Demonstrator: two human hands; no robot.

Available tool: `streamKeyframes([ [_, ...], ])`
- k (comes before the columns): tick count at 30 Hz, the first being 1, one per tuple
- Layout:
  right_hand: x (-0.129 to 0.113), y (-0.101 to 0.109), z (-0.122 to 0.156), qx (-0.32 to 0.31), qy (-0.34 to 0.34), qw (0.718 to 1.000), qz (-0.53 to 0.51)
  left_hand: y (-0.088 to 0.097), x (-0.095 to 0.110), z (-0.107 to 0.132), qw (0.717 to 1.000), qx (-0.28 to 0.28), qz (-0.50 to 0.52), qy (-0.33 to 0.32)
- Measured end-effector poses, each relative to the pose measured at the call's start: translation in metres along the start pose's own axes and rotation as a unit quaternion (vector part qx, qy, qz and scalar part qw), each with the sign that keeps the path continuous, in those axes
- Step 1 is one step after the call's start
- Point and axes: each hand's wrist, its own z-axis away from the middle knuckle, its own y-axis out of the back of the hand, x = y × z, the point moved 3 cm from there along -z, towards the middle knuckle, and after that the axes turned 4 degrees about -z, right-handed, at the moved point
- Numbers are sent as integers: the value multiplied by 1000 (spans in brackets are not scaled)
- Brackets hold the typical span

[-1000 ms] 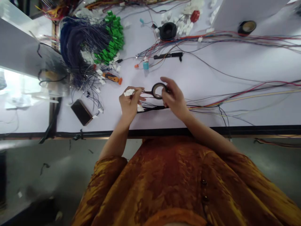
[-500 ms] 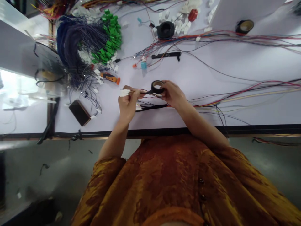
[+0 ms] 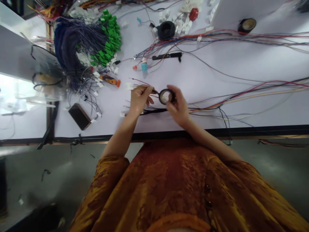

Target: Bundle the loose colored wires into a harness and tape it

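Left grip (image 3: pixel 139 100) pinches a few wires (image 3: pixel 136 85), seemingly bearing one white connector (image 3: pixel 129 86); right grip (image 3: pixel 179 107) clasps one black tape roll (image 3: pixel 160 98).

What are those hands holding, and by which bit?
The right hand holds a black tape roll by its right edge; the left hand pinches thin wires near their white connector.

The white-topped bench (image 3: pixel 113 108) has a black strip (image 3: pixel 241 131) along its near edge. At its left lie a coil of dark blue wires (image 3: pixel 70 38) ending in green connectors (image 3: pixel 109 42), an orange-and-black cutter (image 3: pixel 109 79) and a dark smartphone (image 3: pixel 79 116). Farther back sit a light-blue connector (image 3: pixel 144 66), a black pen-shaped tool (image 3: pixel 166 56) and loose white connectors (image 3: pixel 183 25); a taped wire harness (image 3: pixel 207 108) runs along the front.
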Motion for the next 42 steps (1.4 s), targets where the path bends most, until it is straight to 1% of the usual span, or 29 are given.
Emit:
streamKeyframes([
  [2, -5, -11, 15, -71, 100, 987, 100, 2, 6, 0, 1000, 5, -8, 11],
  [3, -7, -14, 19, -98, 137, 978, 121, 4, 10, 1, 1000, 5, -13, 11],
  [4, -10, -15, 20, -104, 160, 974, 121, 5, 15, 4, 1000, 4, -21, 4],
  [5, -12, -14, 17, -89, 164, 977, 107, 6, 21, 8, 999, 1, -35, -12],
  [6, -15, -10, 12, -60, 150, 983, 83, 7, 27, 14, 998, -2, -57, -38],
  [7, -17, -6, 4, -30, 117, 991, 54, 7, 33, 21, 993, -5, -90, -75],
  [8, -18, -3, -4, -12, 68, 997, 24, 6, 39, 28, 984, -10, -133, -120],
  [9, -19, -1, -13, -10, 12, 1000, -8, 5, 44, 36, 969, -17, -181, -168],
  [11, -19, -4, -30, -44, -87, 993, -70, 0, 48, 51, 925, -41, -276, -259],
  [13, -18, -9, -42, -65, -145, 980, -121, -3, 44, 60, 885, -72, -331, -320],
  [14, -17, -11, -47, -61, -160, 975, -140, -4, 41, 62, 876, -86, -337, -335],
  [15, -14, -13, -51, -48, -176, 970, -159, -3, 36, 62, 876, -93, -328, -341],
  [16, -11, -14, -53, -30, -197, 963, -181, 0, 31, 61, 886, -89, -307, -336],
  [17, -8, -14, -54, -8, -223, 953, -207, 4, 26, 59, 904, -72, -275, -319],
  [18, -4, -13, -54, 14, -250, 940, -233, 8, 20, 55, 927, -40, -233, -289],
  [20, 2, -10, -52, 41, -290, 916, -275, 17, 6, 48, 970, 39, -132, -198],
  [21, 4, -8, -50, 46, -298, 909, -287, 20, -2, 44, 983, 70, -80, -148],
  [22, 6, -6, -48, 50, -298, 907, -293, 20, -9, 41, 990, 84, -35, -104],
  [23, 7, -4, -46, 51, -296, 907, -295, 18, -15, 38, 994, 80, 0, -73],
  [24, 8, -2, -44, 51, -290, 908, -297, 14, -20, 35, 996, 62, 24, -57],
  [26, 10, 0, -40, 50, -281, 910, -301, 5, -24, 31, 997, 12, 46, -59],
  [27, 11, 0, -40, 49, -275, 911, -302, 0, -25, 29, 997, -7, 50, -65],
  [28, 12, -1, -40, 48, -270, 914, -300, -4, -26, 28, 996, -13, 52, -69],
  [32, 16, -2, -47, 71, -250, 935, -242, -11, -30, 22, 996, 21, 54, -60],
  [35, 17, -1, -52, 98, -247, 948, -176, -12, -31, 20, 996, 43, 61, -58],
  [37, 12, 2, -50, 101, -233, 958, -135, -11, -32, 19, 995, 59, 55, -57],
  [40, -5, 8, -39, 75, -162, 982, -61, -9, -32, 19, 995, 75, 34, -50],
  [42, -18, 8, -26, 59, -100, 993, -6, -6, -29, 17, 996, 70, 24, -46],
])
